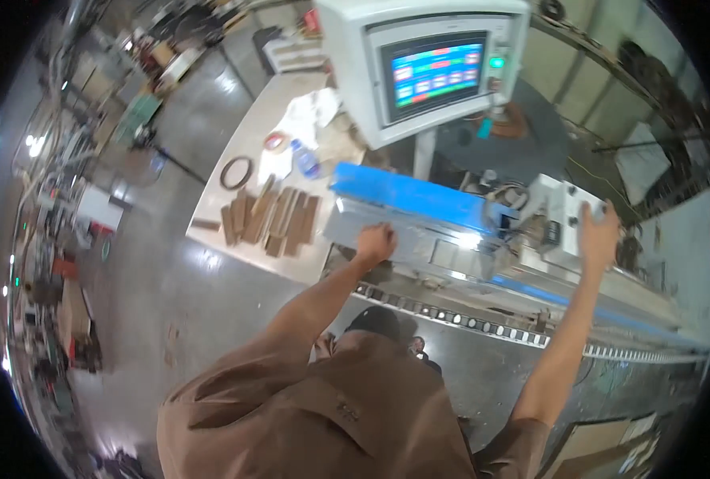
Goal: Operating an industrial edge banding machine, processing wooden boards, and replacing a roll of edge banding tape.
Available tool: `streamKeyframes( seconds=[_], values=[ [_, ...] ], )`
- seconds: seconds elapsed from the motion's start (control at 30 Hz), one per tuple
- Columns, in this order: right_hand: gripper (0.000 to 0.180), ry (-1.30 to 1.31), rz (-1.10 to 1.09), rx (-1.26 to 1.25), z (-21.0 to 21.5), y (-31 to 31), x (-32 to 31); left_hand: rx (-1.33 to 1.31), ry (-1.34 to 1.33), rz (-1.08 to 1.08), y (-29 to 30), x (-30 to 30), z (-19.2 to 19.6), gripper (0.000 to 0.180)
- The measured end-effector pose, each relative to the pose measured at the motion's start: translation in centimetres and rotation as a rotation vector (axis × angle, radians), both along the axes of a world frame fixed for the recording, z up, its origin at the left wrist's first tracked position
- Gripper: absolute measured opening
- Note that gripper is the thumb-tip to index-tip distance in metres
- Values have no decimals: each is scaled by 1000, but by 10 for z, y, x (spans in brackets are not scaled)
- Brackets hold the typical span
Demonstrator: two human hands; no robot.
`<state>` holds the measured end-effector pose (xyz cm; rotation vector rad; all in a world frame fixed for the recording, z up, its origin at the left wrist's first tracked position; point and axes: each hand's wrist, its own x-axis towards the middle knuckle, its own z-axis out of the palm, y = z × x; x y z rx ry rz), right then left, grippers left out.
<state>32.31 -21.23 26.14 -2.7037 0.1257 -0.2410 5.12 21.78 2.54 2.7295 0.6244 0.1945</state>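
Risk: fingers near the machine's feed line, mid frame; a slip could pinch them. Left hand (pixel 376 242) curled, knuckles pressed on the grey metal housing (pixel 419 231) below the blue cover (pixel 407 194). Right hand (pixel 598 233) spread flat on the white machine head (pixel 567 209), probably just bracing

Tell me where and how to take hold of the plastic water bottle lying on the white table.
Grip the water bottle around its clear middle, coming from above with fingers across its width. It lies on its side on the white table, cap toward the red tape roll, so the rounded body is exposed, probably easier than the small cap.
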Motion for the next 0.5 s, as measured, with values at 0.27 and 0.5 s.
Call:
streamKeyframes(
  seconds=[0.27,0.5],
  values=[
    [85,-139,34,-91,7,-6,76,-468,-114,-28,-16,39,6,24],
    [83,-229,109,-84,-10,-32,109,19,-494,347,65,-42,-13,16]
  ],
)
